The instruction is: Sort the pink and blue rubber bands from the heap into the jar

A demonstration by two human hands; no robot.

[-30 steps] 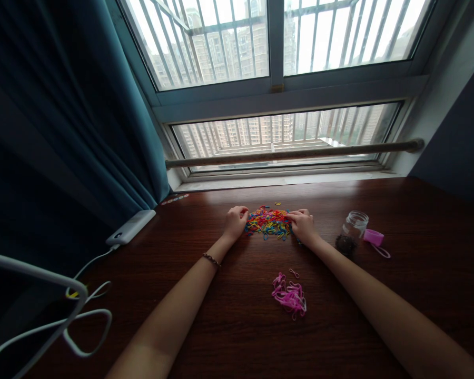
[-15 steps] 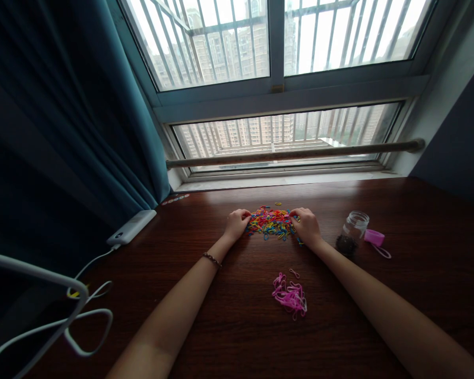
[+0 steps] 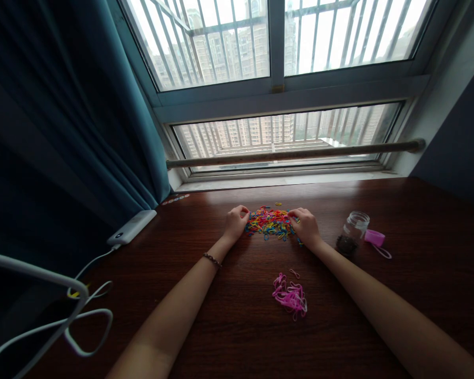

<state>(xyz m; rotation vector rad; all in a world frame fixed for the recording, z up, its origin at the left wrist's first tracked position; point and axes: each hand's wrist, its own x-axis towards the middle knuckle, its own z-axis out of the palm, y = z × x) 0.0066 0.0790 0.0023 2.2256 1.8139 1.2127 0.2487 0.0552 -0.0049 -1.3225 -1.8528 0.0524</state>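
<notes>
A heap of small multicoloured rubber bands point(image 3: 269, 223) lies on the dark wooden table point(image 3: 229, 326). At its left edge is my left hand point(image 3: 236, 223), thumb and forefinger pinched together; what is between them, if anything, is too small to name. My right hand point(image 3: 305, 226) touches the heap's right side, its fingers also closed in a pinch, and their tips hide any band there. Nearer to me, between my forearms, a smaller pile of pink rubber bands point(image 3: 291, 298) sits apart, with one pale pink band point(image 3: 294, 273) just beyond it.
Right of my right hand stands a clear jar point(image 3: 354, 227) with dark contents, beside a pink lid with a loop point(image 3: 375, 238). On the left lie a white power bank point(image 3: 133, 228) and a white cable point(image 3: 86, 315). A window rail point(image 3: 292, 155) runs behind the table.
My right hand's fingertips have shifted slightly left over the heap. My left hand has moved a touch away from me. The pink pile stays put.
</notes>
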